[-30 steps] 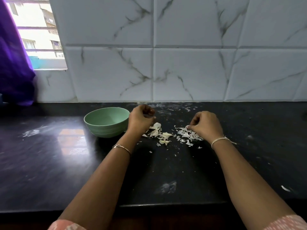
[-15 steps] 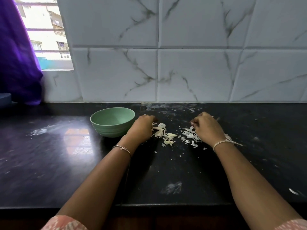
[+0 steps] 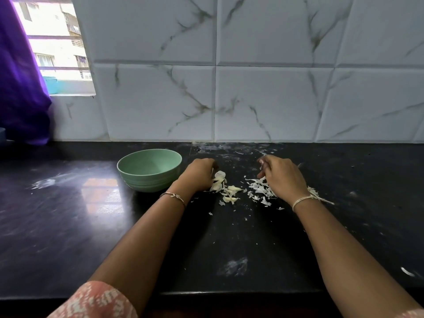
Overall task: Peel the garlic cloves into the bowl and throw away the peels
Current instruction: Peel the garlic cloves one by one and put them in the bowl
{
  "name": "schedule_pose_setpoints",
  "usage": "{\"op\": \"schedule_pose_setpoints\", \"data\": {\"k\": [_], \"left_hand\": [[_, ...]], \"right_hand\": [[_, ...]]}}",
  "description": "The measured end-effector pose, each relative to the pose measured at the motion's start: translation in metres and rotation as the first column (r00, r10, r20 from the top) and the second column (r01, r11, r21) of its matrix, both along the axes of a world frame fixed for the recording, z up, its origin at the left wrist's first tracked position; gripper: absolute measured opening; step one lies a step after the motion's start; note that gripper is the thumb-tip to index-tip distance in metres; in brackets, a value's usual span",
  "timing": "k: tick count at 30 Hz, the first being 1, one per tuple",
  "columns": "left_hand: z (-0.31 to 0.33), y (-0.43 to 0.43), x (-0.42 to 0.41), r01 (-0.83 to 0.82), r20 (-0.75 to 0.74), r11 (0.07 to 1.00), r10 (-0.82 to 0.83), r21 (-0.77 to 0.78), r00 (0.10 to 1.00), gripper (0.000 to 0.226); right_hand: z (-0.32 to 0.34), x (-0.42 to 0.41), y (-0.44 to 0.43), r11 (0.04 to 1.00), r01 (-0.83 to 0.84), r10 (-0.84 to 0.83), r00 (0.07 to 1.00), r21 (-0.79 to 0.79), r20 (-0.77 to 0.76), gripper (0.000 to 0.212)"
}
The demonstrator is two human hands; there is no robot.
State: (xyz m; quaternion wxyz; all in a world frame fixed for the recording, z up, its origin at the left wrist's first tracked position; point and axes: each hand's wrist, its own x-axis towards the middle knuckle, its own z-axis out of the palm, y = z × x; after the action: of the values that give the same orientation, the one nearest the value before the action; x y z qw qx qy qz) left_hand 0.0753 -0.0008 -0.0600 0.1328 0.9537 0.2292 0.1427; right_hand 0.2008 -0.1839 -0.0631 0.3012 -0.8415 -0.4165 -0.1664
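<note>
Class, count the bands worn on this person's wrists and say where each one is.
2. A thin metal bangle circles the left wrist, near the green bowl. A pale knotted thread circles the right wrist, beside the scattered peels. Both forearms show bare, so none seems hidden.

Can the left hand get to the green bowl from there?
Probably yes. The green bowl sits just left of the left hand, and nothing lies between them.
</note>
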Motion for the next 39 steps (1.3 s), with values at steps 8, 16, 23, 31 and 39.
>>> {"op": "schedule_pose_setpoints", "data": {"k": [8,16,23,31,39], "left_hand": [[0.001,0.0,-0.015,0.146,0.382,0.838,0.079,-0.525,0.921,0.035],[0.008,-0.018,-0.028,0.559,0.573,0.144,0.321,-0.817,0.754,0.029],[0.005,-0.038,-0.02,0.586,0.541,0.019,0.412,-0.81,0.733,0.014],[0.003,-0.034,-0.02,0.597,0.55,0.021,0.417,-0.802,0.723,0.011],[0.005,-0.041,-0.022,0.598,0.575,0.04,0.333,-0.801,0.747,0.02]], "right_hand": [[0.002,-0.004,-0.001,0.998,-0.057,0.057,0.997,0.0,0.054,0.011],[0.003,-0.026,0.008,0.934,-0.262,0.251,0.965,0.241,0.075,0.018],[0.0,-0.044,0.019,0.836,-0.396,0.467,0.877,0.38,-0.115,0.025],[0.002,-0.042,0.021,0.792,-0.312,0.497,0.829,0.525,-0.257,0.014],[0.007,-0.043,0.018,0.632,-0.085,0.726,0.413,0.771,-0.55,0.016]]}}
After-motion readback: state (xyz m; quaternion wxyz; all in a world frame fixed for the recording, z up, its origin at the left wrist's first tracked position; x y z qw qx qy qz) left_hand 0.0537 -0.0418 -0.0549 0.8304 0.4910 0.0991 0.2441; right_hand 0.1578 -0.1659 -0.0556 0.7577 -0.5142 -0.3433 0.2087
